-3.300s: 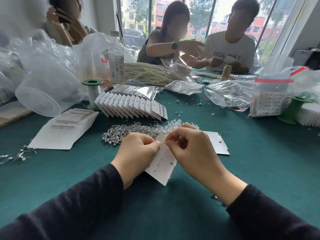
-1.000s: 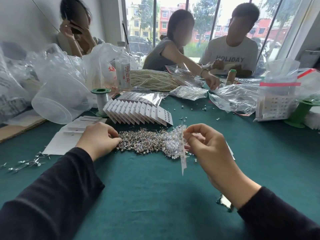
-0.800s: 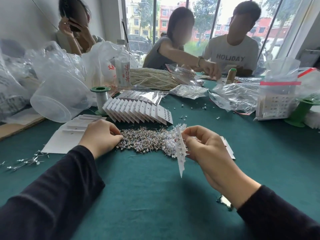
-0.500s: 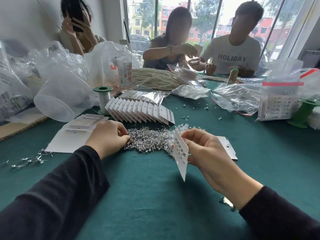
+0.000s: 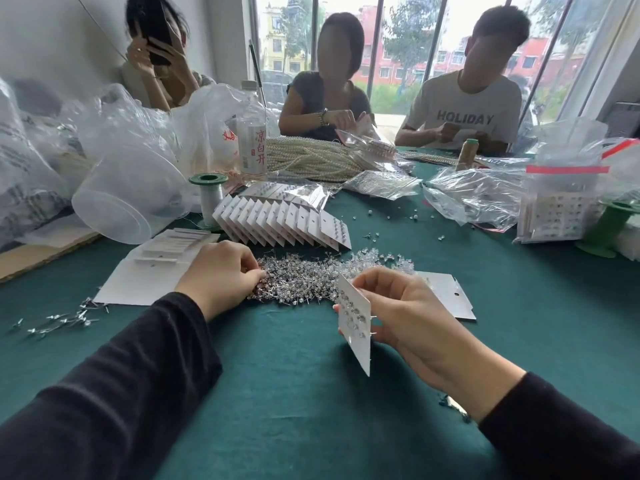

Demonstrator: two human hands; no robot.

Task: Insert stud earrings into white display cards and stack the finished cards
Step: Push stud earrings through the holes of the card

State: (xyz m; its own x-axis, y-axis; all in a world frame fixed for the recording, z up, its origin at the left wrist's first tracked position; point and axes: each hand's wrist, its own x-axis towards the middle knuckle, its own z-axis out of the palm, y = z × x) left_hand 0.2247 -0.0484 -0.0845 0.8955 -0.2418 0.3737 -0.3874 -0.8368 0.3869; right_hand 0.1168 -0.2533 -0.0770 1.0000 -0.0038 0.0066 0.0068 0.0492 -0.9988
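1. Green table [image 5: 311, 393]: work low over the cloth, to catch any dropped stud close by.
2. Fanned row of finished cards [image 5: 280, 220], behind the pile: leave alone until done filling this card.
3. Pile of stud earrings [image 5: 311, 278], between hands and row: pick from the loose near edge, one stud only, by its head, post free.
4. Partly filled card [image 5: 353, 327], raised on edge above the cloth, pinched in the right hand [image 5: 408, 313]: hold steady, an empty hole turned leftward.
5. Left hand [image 5: 221, 275], fingers curled into the pile's left end; pinching a stud or not, impossible to tell.

White card [image 5: 354, 320] (silver studs), teal green tablecloth [image 5: 294, 393], black sleeves [image 5: 114, 403]
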